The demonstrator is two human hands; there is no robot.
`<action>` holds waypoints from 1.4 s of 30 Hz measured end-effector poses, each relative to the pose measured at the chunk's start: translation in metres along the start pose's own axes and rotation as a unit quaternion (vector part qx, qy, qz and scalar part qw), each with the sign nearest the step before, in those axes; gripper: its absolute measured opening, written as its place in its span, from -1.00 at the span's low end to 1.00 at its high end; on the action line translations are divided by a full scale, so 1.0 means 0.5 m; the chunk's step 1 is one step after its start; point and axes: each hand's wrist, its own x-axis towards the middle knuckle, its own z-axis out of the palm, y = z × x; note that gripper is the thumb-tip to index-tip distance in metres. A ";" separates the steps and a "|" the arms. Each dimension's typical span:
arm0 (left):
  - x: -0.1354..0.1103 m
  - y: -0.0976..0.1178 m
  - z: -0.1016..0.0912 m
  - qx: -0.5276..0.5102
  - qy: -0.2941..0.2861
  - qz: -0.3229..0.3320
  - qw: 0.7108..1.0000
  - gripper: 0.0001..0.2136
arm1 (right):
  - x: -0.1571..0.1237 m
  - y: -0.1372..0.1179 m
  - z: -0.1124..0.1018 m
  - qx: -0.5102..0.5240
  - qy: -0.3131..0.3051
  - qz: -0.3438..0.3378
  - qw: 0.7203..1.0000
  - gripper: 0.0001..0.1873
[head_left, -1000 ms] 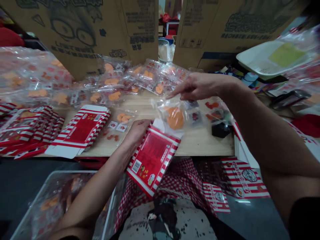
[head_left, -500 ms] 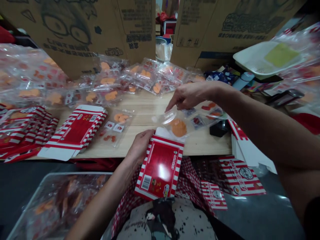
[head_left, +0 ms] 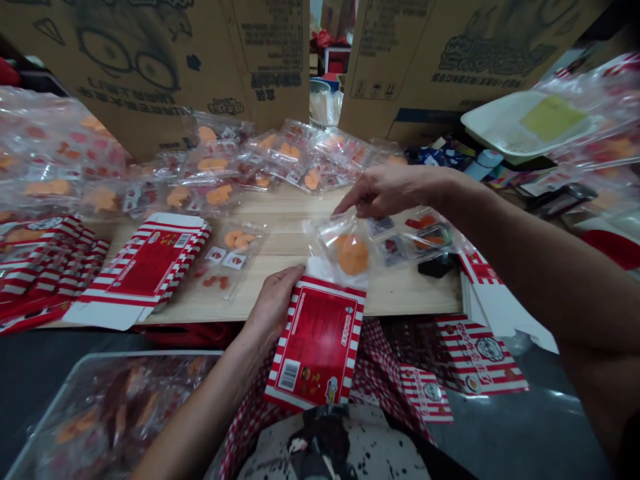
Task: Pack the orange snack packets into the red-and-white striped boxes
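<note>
Surface: wooden table, sealed candy bags spread behind
Left hand: clenched on red-striped carton at table edge
Right hand: fingertips pinching top of clear bag
Bag: orange candy inside, lower end at carton's open top

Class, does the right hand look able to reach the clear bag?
Probably yes: the right hand is at the clear bag's top edge, above the red box in the left hand, with nothing between.

Two hands are working here, the left hand and the right hand — one red-striped carton is sitting in the left, and one clear bag is sticking out above it. Two cardboard boxes are standing behind the worktop — one white tray is resting beside them.
</note>
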 end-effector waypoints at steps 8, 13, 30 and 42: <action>-0.007 0.008 0.011 0.012 -0.015 0.011 1.000 -0.73 | 0.003 0.011 -0.004 0.062 0.023 0.033 0.997 -0.60; -0.005 0.008 0.013 0.036 -0.016 0.018 0.999 -0.75 | 0.005 0.009 0.031 0.017 -0.096 -0.011 0.995 -0.53; -0.005 0.001 0.008 0.251 0.004 0.191 0.949 -0.84 | -0.054 0.014 0.014 0.051 -0.015 0.036 0.998 -0.50; -0.013 0.017 0.017 0.144 -0.067 0.086 0.984 -0.71 | -0.038 -0.019 0.012 0.024 0.020 -0.018 0.999 -0.53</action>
